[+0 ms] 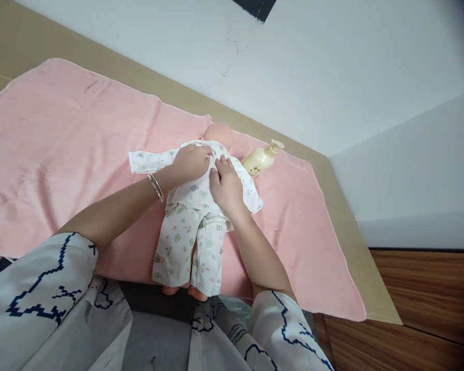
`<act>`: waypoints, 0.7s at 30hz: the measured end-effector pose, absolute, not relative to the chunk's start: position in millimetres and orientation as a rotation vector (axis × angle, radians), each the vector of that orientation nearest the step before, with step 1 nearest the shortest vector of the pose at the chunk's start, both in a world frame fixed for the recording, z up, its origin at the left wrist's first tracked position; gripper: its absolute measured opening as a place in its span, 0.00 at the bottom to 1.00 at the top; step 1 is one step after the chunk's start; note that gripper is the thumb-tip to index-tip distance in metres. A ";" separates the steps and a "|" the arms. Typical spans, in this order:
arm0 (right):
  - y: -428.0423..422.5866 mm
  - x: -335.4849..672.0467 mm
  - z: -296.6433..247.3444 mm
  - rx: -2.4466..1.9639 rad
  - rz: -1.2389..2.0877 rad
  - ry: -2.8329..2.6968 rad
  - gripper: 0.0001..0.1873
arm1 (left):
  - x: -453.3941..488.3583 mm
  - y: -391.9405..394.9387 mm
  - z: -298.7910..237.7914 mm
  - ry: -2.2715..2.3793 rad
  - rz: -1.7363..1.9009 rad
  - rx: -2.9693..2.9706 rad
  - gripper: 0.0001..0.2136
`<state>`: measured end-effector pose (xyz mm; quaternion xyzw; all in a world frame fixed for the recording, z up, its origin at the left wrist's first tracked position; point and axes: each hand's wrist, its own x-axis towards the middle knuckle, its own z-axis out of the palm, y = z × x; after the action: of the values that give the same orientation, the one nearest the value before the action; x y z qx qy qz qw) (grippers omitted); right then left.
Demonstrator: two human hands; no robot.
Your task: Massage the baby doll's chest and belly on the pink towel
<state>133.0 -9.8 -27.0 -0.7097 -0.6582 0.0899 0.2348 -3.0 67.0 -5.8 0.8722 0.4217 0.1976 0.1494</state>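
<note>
A baby doll [218,135] lies on its back on a pink blanket [112,118], its head away from me and its feet at the near edge. It wears a white printed shirt [195,193] and matching trousers [178,247]. My left hand [193,161], with a bracelet at the wrist, is closed at the shirt's front near the neckline, its fingertips pinching the cloth. Beside it, my right hand [228,186] rests on the chest with fingers stretched out over the shirt. Both sleeves spread outward, and the doll's hands are hidden inside them.
A pale yellow pump bottle [261,158] lies tilted by the doll's sleeve on the right. Beneath the blanket is a tan table [332,206], which meets a white wall [332,67] at the back. Brown wood panels [429,293] show at the lower right.
</note>
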 end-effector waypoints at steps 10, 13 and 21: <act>10.8 155.0 -39.3 -1.882 0.262 -1.805 0.34 | 6.3 34.5 -2.1 1.252 0.410 2.621 0.19; -3.4 138.4 -32.6 -1.951 0.191 -1.784 0.31 | 3.5 59.6 -21.8 1.211 0.509 2.558 0.24; -7.4 140.1 -29.7 -1.953 0.292 -1.757 0.30 | 6.1 68.2 -34.9 1.219 0.580 2.544 0.25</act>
<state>140.1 -7.4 -29.7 -0.7161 -0.6442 0.1070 0.2463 6.1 68.2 -34.9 0.8758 0.4197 0.1996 0.1305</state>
